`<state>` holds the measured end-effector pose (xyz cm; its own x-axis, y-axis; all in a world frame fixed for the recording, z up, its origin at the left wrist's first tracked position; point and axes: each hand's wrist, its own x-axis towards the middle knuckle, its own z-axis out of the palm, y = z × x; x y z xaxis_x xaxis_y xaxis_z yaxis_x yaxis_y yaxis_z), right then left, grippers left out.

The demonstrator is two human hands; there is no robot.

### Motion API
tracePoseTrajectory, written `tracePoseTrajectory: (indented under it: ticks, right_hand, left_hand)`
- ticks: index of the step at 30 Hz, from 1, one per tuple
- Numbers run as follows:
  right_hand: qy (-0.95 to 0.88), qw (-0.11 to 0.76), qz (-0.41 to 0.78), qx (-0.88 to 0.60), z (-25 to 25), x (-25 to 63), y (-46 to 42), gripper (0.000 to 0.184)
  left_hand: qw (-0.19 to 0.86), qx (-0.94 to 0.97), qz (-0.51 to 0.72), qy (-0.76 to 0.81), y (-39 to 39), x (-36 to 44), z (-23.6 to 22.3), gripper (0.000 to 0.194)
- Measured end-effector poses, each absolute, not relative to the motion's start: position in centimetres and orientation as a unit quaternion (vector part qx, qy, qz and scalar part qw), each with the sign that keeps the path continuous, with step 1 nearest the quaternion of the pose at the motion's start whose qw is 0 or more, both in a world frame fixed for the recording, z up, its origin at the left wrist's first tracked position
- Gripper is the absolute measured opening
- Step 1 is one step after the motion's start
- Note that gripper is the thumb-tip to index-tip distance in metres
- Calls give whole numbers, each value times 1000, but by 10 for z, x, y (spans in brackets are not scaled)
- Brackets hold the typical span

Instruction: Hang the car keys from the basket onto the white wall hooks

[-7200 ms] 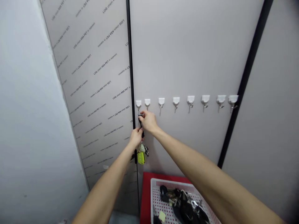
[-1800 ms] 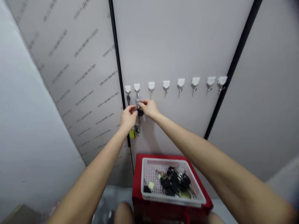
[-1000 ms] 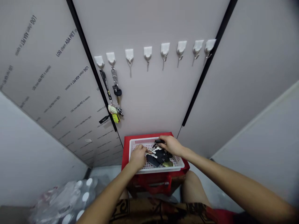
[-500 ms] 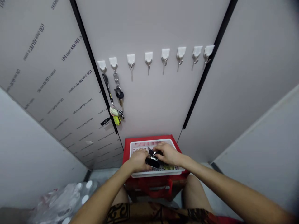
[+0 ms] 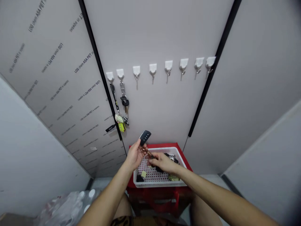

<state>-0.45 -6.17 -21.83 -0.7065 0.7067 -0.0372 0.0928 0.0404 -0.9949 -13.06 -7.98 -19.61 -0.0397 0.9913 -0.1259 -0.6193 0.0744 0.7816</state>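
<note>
Between the thumb and fingers of my left hand (image 5: 134, 154) is a dark car key fob (image 5: 145, 137) with small buttons, raised above the far left of a white basket (image 5: 161, 185). My right hand (image 5: 163, 162) is closed beside it, pinching a small brownish key (image 5: 149, 153) that reaches towards my left fingers. Whether key and fob are joined I cannot tell. In the basket lie more dark keys (image 5: 174, 159), a greenish item (image 5: 173, 177), a pale yellow square (image 5: 143, 174) and a black item (image 5: 139, 178).
A row of white hooks (image 5: 152, 68) runs along the panel ahead. From the two leftmost hang a lanyard with a yellow charm (image 5: 121, 126) and a key bunch (image 5: 124, 101). The basket rests on a red bag (image 5: 185, 160). Wrapped bottles (image 5: 68, 204) stand at lower left.
My left hand has risen out of the basket with the key fob. My right hand has shifted slightly lower in view, holding the key. The camera view has tilted a little.
</note>
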Motion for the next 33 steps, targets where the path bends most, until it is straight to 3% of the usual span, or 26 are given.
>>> tracePoseTrajectory:
  ticks: [5, 11, 20, 26, 33]
  right_hand:
    - [-683, 278, 578, -349, -201, 4, -58, 19]
    - [-655, 402, 489, -413, -155, 14, -37, 19]
    - [-558, 597, 521, -248, -84, -27, -12, 27]
    - [-578, 632, 480, -191, -36, -60, 3, 35]
    - [-615, 645, 394, -223, 3, -79, 15, 23]
  left_hand:
    - [633, 179, 674, 336, -77, -135, -189, 11]
    - [628, 164, 686, 328, -80, -135, -188, 7]
    - [633, 161, 717, 245, -89, -148, -159, 12]
    - [579, 275, 696, 325, -87, -155, -139, 29]
    - [454, 389, 682, 421, -57, -141, -104, 27]
